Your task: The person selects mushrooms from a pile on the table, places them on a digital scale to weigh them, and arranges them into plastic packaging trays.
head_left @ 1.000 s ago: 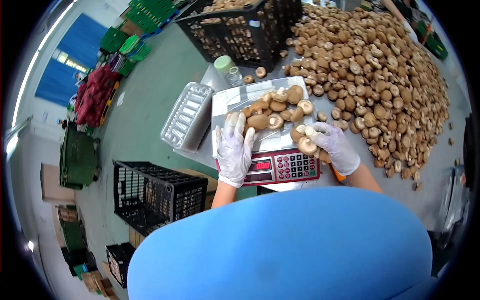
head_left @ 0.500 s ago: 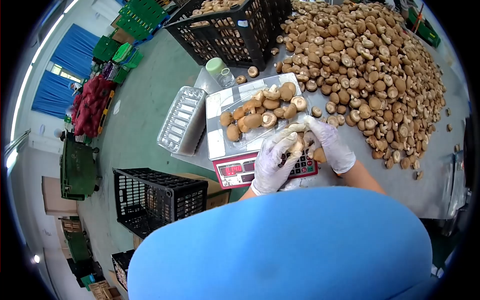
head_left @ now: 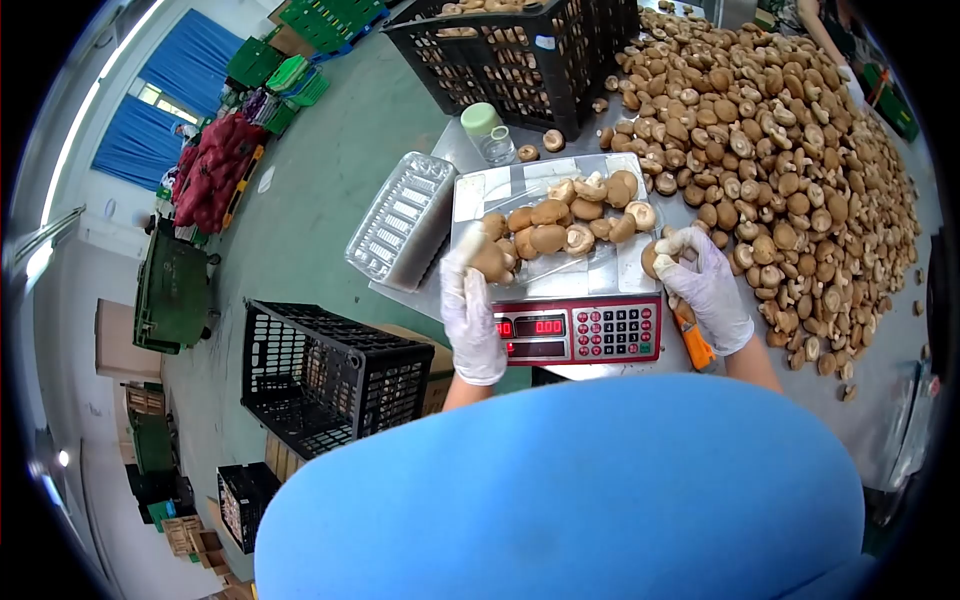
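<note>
Both hands wear thin white gloves. My left hand [head_left: 472, 315] has its fingers closed on a mushroom [head_left: 490, 263] at the left end of a clear plastic tray [head_left: 560, 264]. Several brown-capped mushrooms [head_left: 548, 238] lie in that tray, some with pale stems up. The tray rests on the metal plate of a red digital scale [head_left: 585, 332], whose keypad faces me. To the right of the plate, my right hand [head_left: 708, 292] pinches another mushroom [head_left: 650, 260] between thumb and fingers. An orange-handled tool [head_left: 694, 340] lies beside this hand, partly covered by it.
A large mushroom heap [head_left: 780, 180] covers the table's right side. Behind the scale stand a filled black crate [head_left: 490, 60] and a green-lidded jar [head_left: 487, 132]. Stacked clear trays [head_left: 402, 222] sit left. Another black crate [head_left: 340, 375] is lower left. A person's arm [head_left: 825, 45] shows at the far right.
My hands have moved apart from over the keypad: the left to the tray's left end, the right to the plate's right side. The scale panel and orange-handled tool are now uncovered.
</note>
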Tool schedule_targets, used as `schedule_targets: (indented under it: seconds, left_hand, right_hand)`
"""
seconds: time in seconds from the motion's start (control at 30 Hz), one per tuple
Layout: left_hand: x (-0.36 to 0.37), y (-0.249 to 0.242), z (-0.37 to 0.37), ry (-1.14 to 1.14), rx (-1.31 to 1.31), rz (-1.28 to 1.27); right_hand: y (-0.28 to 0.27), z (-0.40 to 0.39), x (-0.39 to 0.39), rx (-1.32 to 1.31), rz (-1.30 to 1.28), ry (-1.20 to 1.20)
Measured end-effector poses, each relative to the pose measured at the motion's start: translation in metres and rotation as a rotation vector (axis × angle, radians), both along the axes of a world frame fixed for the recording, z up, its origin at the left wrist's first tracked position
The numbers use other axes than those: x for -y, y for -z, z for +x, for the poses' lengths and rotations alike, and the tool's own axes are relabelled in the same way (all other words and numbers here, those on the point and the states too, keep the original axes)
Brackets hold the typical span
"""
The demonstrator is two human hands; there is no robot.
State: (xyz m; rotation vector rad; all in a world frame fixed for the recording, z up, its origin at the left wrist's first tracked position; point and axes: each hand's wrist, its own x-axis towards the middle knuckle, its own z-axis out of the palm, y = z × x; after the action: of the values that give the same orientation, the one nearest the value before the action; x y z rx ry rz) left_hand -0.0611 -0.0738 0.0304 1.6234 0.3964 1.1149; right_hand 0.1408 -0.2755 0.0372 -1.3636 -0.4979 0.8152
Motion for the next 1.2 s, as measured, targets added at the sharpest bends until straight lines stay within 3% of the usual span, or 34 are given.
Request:
schedule_targets:
  seconds: [0.03, 0.1, 0.17, 0.23, 0.3, 0.43, 0.47, 0.5, 0.57, 0.63, 0.7, 0.77, 0.87, 0.9, 0.97, 1.0, 1.03, 1.1, 1.2]
  left_hand:
    - [0.002, -0.009, 0.002, 0.027, 0.104, -0.198]
    - [-0.005, -0.011, 0.001, -0.039, 0.019, -0.202]
    - [-0.012, -0.004, -0.001, 0.054, -0.007, -0.207]
    - [-0.012, 0.0, 0.0, 0.038, -0.036, -0.147]
    - [-0.011, 0.001, 0.002, 0.015, -0.062, -0.086]
    - [-0.014, -0.002, -0.001, -0.024, -0.025, -0.209]
    - [-0.02, 0.003, -0.002, -0.03, -0.034, -0.161]
    - [-0.024, 0.006, -0.002, -0.037, -0.044, -0.116]
    - [-0.02, 0.001, 0.002, 0.092, -0.008, -0.155]
    - [-0.026, 0.002, 0.006, -0.089, -0.384, 0.566]
    - [-0.016, 0.001, 0.014, -0.17, -0.612, 0.79]
    - [-0.015, 0.008, 0.014, -0.188, -0.657, 0.801]
    - [-0.016, 0.011, 0.011, -0.16, -0.588, 0.685]
    - [-0.017, 0.011, 0.012, -0.161, -0.589, 0.681]
    - [-0.019, 0.011, 0.013, -0.115, -0.568, 0.701]
    - [-0.022, 0.012, 0.013, -0.119, -0.568, 0.701]
    - [-0.026, 0.015, 0.013, -0.12, -0.548, 0.686]
    - [-0.032, 0.019, 0.014, -0.121, -0.506, 0.659]
    - [-0.037, 0.004, 0.017, -0.229, -0.361, 0.636]
  right_hand:
    - [-0.004, -0.003, -0.008, 0.101, 0.074, 0.053]
    - [-0.013, 0.0, -0.021, 0.204, 0.149, 0.111]
    - [-0.027, 0.011, -0.034, 0.768, -0.091, 0.018]
    - [-0.028, 0.016, -0.054, 0.894, -0.032, 0.022]
    - [-0.021, 0.025, -0.076, 1.424, 0.064, 0.093]
    - [-0.007, 0.032, -0.092, 1.615, -0.282, -0.092]
    - [-0.018, 0.03, -0.09, 1.501, -0.361, -0.155]
    - [-0.012, 0.037, -0.09, 1.517, -0.201, -0.065]
    - [-0.037, 0.031, -0.083, 1.274, -0.099, -0.018]
    - [-0.032, 0.036, -0.082, 1.029, 0.136, 0.082]
    - [-0.034, 0.033, -0.068, 0.649, 0.106, 0.097]
    - [-0.025, 0.046, -0.048, 0.73, -0.036, 0.081]
    - [-0.024, 0.052, -0.026, 0.279, 0.005, 0.109]
    - [-0.025, 0.056, -0.022, -0.152, 0.095, 0.175]
    - [0.006, 0.082, 0.0, -0.36, 0.269, 0.235]
    - [0.033, 0.097, 0.011, -0.366, 0.433, 0.27]
    - [0.04, 0.101, 0.017, -0.365, 0.434, 0.268]
    - [0.048, 0.103, 0.024, -0.59, 0.441, 0.599]
    - [0.061, 0.1, 0.035, -0.738, 0.512, 0.71]
